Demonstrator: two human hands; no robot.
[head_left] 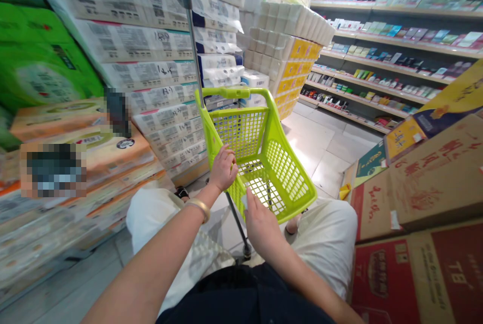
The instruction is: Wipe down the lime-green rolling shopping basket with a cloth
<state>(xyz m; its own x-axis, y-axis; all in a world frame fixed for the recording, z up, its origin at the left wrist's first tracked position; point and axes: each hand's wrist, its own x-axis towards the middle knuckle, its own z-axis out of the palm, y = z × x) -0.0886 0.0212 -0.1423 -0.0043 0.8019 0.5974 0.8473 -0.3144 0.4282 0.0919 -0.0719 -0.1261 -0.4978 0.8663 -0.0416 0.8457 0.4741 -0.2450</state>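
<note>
Lime-green lattice plastic basket (pixel 290 169); pale-tiled floor (pixel 329 153) shows through base. Left hand (pixel 224 169): fingers curled at rim, grip unclear. Right hand (pixel 261 219): fingers together on pale scrap (pixel 244 201).

Bright light, apparently from overhead, is glaring off the floor (pixel 320 150) while the edges are stretching and blurring.

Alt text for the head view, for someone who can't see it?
A person's left hand is at the near left edge of a lime-green shopping basket; the right hand, with something small and pale at its fingertips, is at the near side. Around them are stacked wrapped packs, printed cartons and stocked shelves.
</note>
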